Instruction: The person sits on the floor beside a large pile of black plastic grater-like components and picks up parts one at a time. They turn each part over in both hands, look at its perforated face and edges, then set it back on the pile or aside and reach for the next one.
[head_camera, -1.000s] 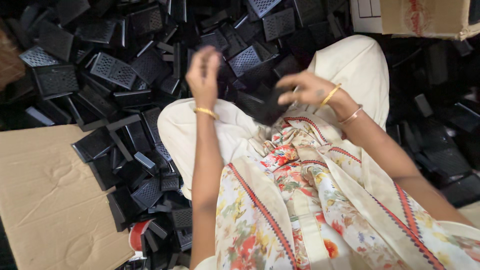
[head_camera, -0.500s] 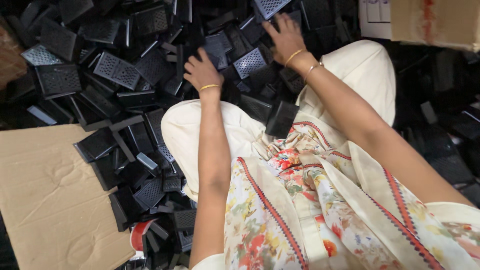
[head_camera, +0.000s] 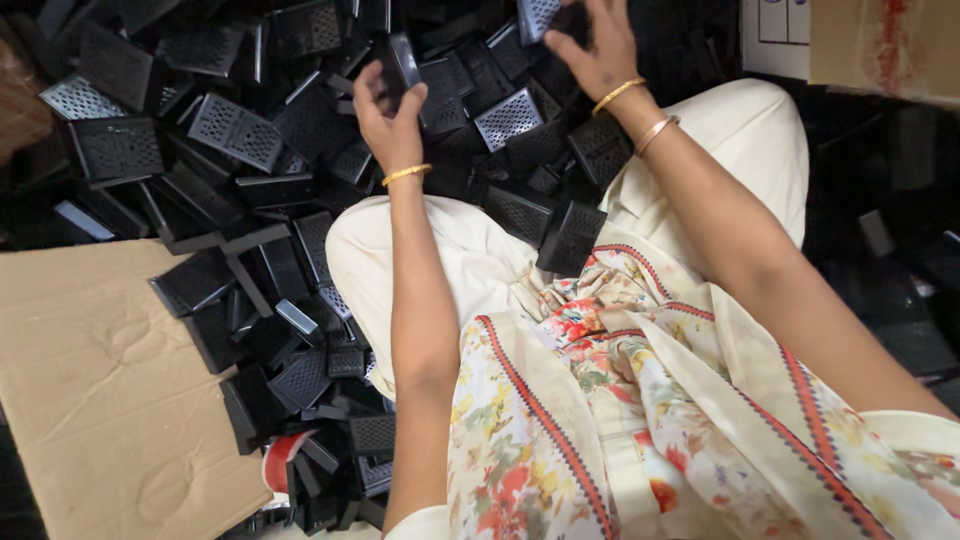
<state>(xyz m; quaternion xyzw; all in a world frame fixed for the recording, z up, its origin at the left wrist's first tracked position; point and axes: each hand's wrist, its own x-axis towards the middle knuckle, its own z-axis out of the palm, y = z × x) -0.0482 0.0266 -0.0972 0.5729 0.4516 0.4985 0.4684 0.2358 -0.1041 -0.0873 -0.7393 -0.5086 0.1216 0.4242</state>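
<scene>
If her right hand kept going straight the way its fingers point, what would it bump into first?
The right hand points up and left, toward the far side of the pile. It would probably first meet the light grey perforated piece at its fingertips; it may already touch it, though depth is hard to judge.

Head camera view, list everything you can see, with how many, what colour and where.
grille parts: too many to count, black, heaped across the floor from the left to the top
grille part on lap: one, black, resting on the cream trousers
cardboard sheet: one, brown, lower left
cardboard box: one, brown, top right corner
tape roll: one, red and white, beside the cardboard sheet
bangles: three, gold, one on the left wrist, two on the right
left hand: holds a black part
right hand: on the heap, fingers spread
</scene>
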